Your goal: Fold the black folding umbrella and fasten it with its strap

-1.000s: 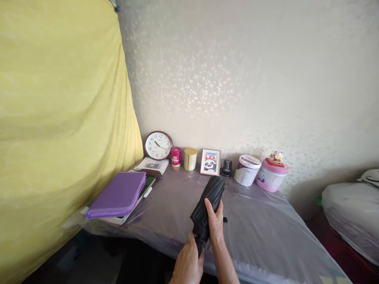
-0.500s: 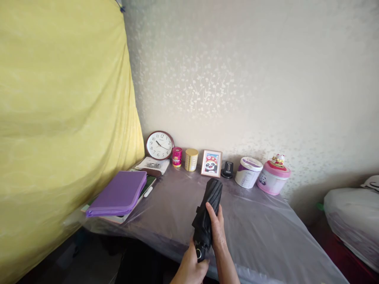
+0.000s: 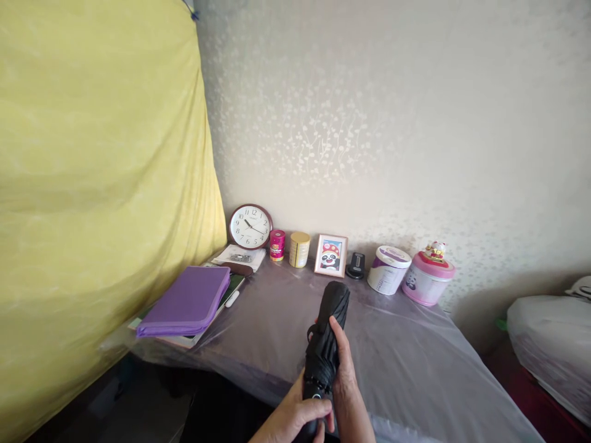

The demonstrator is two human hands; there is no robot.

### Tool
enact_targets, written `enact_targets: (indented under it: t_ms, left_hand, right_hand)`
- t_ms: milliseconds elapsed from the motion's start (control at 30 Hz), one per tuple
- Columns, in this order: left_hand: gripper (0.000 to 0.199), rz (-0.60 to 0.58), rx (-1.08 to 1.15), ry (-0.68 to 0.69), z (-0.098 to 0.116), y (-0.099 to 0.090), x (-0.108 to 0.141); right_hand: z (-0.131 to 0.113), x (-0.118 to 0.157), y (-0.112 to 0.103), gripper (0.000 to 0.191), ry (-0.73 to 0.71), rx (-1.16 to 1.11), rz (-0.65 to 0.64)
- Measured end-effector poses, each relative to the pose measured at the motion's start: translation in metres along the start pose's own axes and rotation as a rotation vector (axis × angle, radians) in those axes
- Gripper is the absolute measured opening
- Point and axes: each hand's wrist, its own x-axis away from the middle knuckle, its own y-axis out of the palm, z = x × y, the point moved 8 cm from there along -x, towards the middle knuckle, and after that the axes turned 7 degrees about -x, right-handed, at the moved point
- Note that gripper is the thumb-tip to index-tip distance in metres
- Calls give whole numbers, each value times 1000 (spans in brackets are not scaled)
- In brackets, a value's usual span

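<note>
The umbrella (image 3: 325,344) is furled and in both hands, over the near part of the worktop (image 3: 397,357). Its long axis runs away from the person, handle end close to the body, rounded top pointing toward the wall (image 3: 392,154) and leaning a little to the right.

The left hand (image 3: 290,412) is nearer the handle end: it is closed around the handle (image 3: 312,391), thumb laid across the front just below a ring-like button (image 3: 316,397). The right hand (image 3: 347,381) lies farther up, wrapped along the right side of the black folds — its thumb (image 3: 339,331) points up the cloth, while most of its fingers are hidden behind. A small strap (image 3: 310,333) stands out in a loop on the left side, apart from the right thumb. Whether the umbrella's underside touches the worktop cannot be told.

Beyond its top, near the wall, are a picture frame (image 3: 330,256) and a black gadget (image 3: 356,266), with two tubs farther right. To the left lie a purple folder (image 3: 184,301) and, behind it, a clock (image 3: 250,226) leaning upright — all well apart from the hands.
</note>
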Motion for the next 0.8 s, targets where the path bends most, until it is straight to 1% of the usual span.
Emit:
enact_targets:
  t_ms: [33, 100, 167, 233, 300, 367, 467, 500, 567, 633, 700, 733, 800]
  left_hand:
    - [71, -2, 4, -2, 0, 1, 0]
    - [71, 31, -19, -35, -4, 0, 0]
    - [70, 90, -71, -78, -10, -4, 0]
    - [70, 151, -135, -120, -15, -8, 1]
    - [69, 218, -218, -154, -21, -14, 1]
    - [70, 327, -333, -140, -24, -24, 0]
    - [75, 499, -554, -46, -25, -39, 1]
    - [76, 532, -631, -35, -26, -42, 2]
    - [78, 569, -755, -63, -29, -46, 5]
    - [79, 592, -792, -106, -29, -49, 9]
    - [81, 560, -696, -105, -24, -46, 11]
    - [82, 509, -608, -95, -21, -43, 11]
    - [82, 358, -403, -85, -15, -31, 9]
  right_hand:
    - [1, 1, 3, 54, 19, -6, -25]
    - [4, 1, 6, 51, 63, 0, -71]
    - [3, 0, 2, 49, 43, 56, -33]
    - [-1, -3, -5, 49, -12, 145, 32]
    - [-4, -5, -9, 50, -71, 223, 69]
    - [-6, -7, -11, 53, -116, 267, 77]
    - [-4, -9, -13, 56, -152, 283, 88]
    - [-3, -10, -14, 56, -154, 278, 95]
    - [0, -10, -15, 55, -142, 256, 106]
    - [3, -10, -16, 55, -120, 217, 115]
    - [5, -9, -17, 56, -95, 169, 118]
    - [5, -8, -17, 55, -80, 142, 115]
    - [7, -7, -14, 53, -28, 76, 78]
